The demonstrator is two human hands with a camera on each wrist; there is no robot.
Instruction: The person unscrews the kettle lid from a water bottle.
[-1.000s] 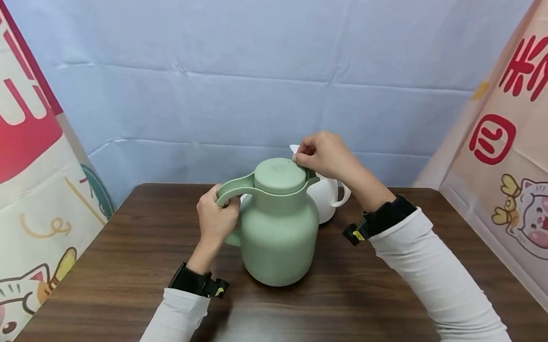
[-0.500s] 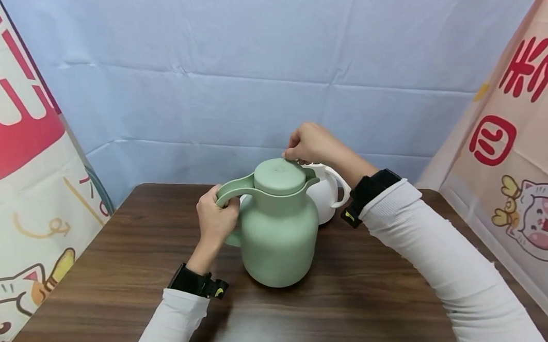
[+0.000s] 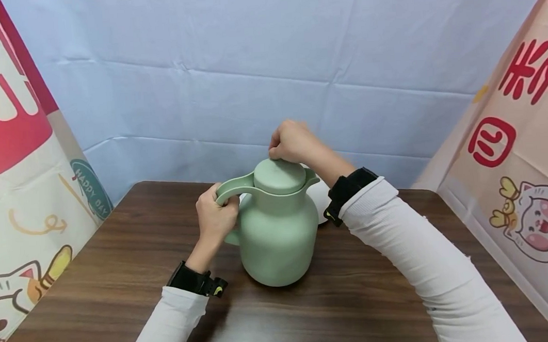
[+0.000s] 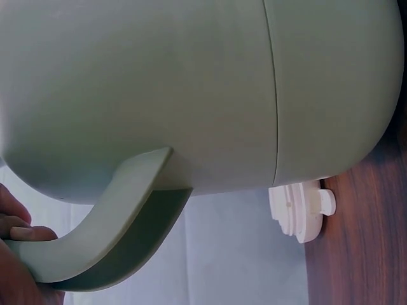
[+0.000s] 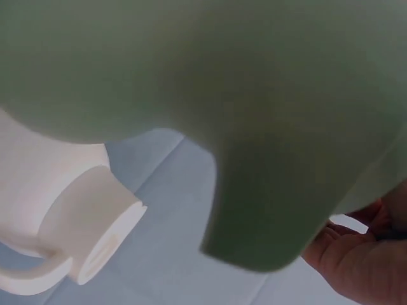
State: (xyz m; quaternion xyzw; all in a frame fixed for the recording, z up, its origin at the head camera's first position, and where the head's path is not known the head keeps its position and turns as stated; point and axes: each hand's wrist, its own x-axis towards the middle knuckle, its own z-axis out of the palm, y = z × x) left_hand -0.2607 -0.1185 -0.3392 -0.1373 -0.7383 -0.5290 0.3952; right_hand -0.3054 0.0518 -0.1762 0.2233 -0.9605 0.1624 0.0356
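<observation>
A pale green thermos jug [image 3: 277, 238] stands upright in the middle of the wooden table in the head view. My left hand [image 3: 216, 215] grips its handle [image 3: 237, 187] on the left side; in the left wrist view the fingers [image 4: 35, 234] are curled round that handle. At the top, my right hand [image 3: 296, 143] holds the far edge of the round green lid [image 3: 279, 178] with curled fingers. The lid sits in the jug's neck. In the right wrist view the spout [image 5: 254, 229] hides part of the right hand's fingers.
A white jug [image 3: 320, 202] stands behind the green one, mostly hidden; its open mouth and handle [image 5: 35, 276] show in the right wrist view. A white lid-like piece [image 4: 299, 210] lies on the table [image 4: 375, 235]. A pale blue cloth [image 3: 204, 81] hangs behind.
My right hand has moved left round the lid, from its right side to its far edge. The left hand keeps its grip on the handle, and the green jug stays in place.
</observation>
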